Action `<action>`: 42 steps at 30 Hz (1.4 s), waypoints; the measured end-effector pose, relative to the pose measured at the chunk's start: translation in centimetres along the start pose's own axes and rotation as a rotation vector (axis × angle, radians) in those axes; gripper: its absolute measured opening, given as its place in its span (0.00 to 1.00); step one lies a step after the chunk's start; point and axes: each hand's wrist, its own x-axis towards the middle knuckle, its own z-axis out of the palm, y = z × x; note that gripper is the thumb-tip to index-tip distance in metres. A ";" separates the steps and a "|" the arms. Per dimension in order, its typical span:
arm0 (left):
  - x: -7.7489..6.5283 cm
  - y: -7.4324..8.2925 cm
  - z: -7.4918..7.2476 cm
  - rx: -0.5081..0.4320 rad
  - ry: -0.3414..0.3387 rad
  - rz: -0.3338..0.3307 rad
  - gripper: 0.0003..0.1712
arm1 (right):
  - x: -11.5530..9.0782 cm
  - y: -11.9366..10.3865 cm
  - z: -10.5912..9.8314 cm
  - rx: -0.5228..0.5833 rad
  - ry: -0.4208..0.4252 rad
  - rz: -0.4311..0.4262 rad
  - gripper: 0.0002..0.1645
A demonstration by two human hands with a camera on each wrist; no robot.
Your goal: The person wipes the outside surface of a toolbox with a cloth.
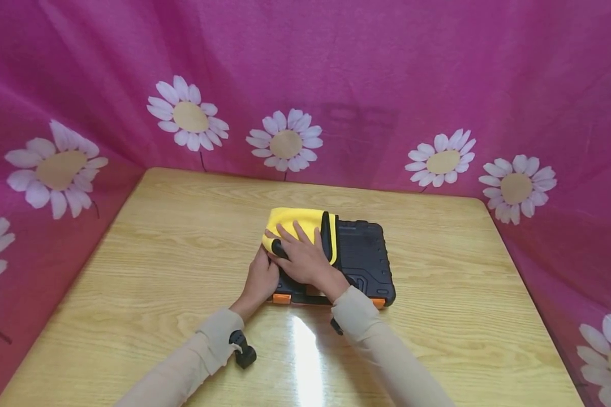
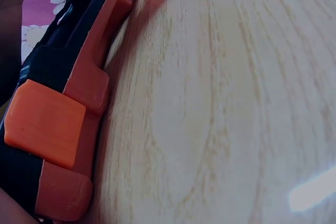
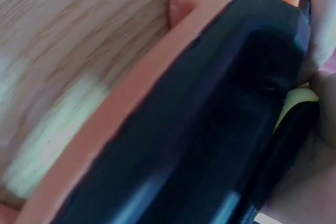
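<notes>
A black hard case with an orange-red lower half lies flat on the table. Over its left part is a folded yellow cloth with black edging. My right hand presses on this cloth with its fingers spread. Beside the case's left edge, my left hand touches the cloth's near left corner; its fingertips are hidden under the cloth, and I cannot tell how they are bent. An orange latch on the case's front side shows large in the left wrist view.
The wooden table extends around the case on all sides. A magenta curtain printed with white daisies hangs along its back and sides. A bright light reflection falls on the tabletop in front of the case.
</notes>
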 end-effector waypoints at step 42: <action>-0.2 0.4 0.0 0.013 -0.005 -0.049 0.33 | -5.1 9.0 -1.4 -0.016 0.091 0.064 0.34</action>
